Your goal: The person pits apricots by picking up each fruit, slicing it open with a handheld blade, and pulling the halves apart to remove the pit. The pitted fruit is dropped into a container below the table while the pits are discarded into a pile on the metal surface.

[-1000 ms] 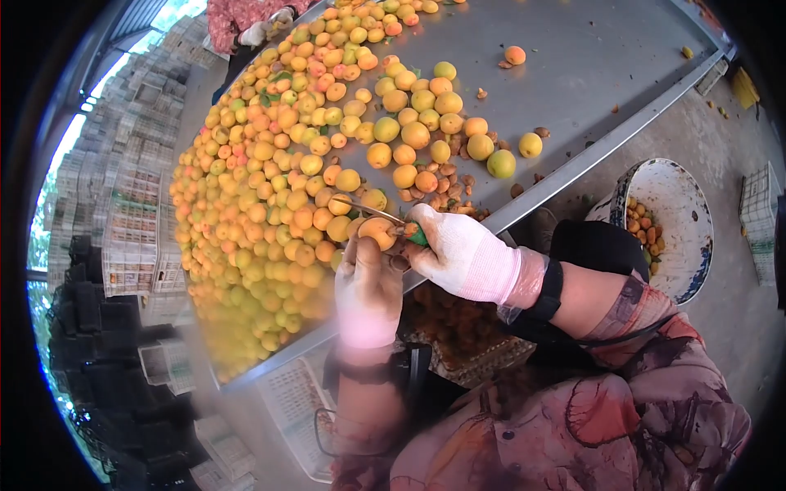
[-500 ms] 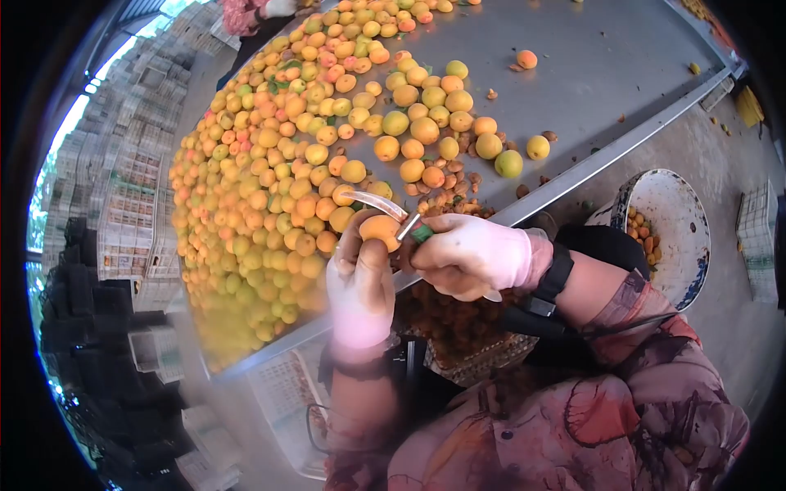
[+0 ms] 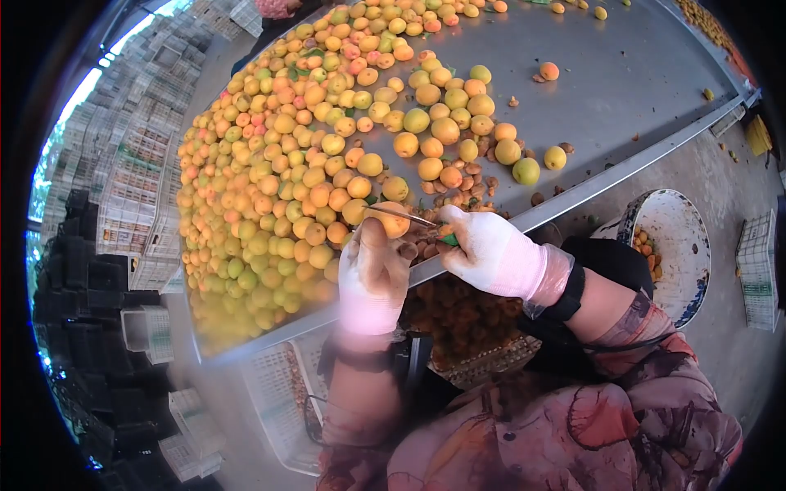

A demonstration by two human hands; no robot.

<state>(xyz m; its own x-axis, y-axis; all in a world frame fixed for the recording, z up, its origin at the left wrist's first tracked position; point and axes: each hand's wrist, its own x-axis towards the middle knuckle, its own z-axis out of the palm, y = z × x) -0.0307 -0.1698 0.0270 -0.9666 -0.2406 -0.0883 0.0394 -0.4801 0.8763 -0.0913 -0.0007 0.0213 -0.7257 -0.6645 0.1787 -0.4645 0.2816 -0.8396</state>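
My left hand [image 3: 374, 278], in a stained white glove, closes its fingers round an orange apricot [image 3: 393, 219] just over the near edge of the metal table. In my gloved right hand [image 3: 493, 252] is a small knife [image 3: 447, 237] with a green handle, gripped in closed fingers. Its thin blade appears nearly edge-on and lies across the top of the apricot. Right beyond both hands, a large heap of apricots [image 3: 270, 204] covers the left part of the table. Brown apricot stones [image 3: 465, 186] lie in a small pile behind the knife.
The metal table [image 3: 606, 106] has a raised rim. Below it, close to my lap, is a crate [image 3: 495, 364] of fruit pieces. A white bucket [image 3: 675, 237] stands on the right, stacked crates [image 3: 131, 196] on the left. Another person's sleeve [image 3: 277, 8] shows at the far side.
The knife has turned from its curved blade showing broadside above the apricot to lying edge-on across it. My right hand has rotated with it. The whole view has shifted slightly.
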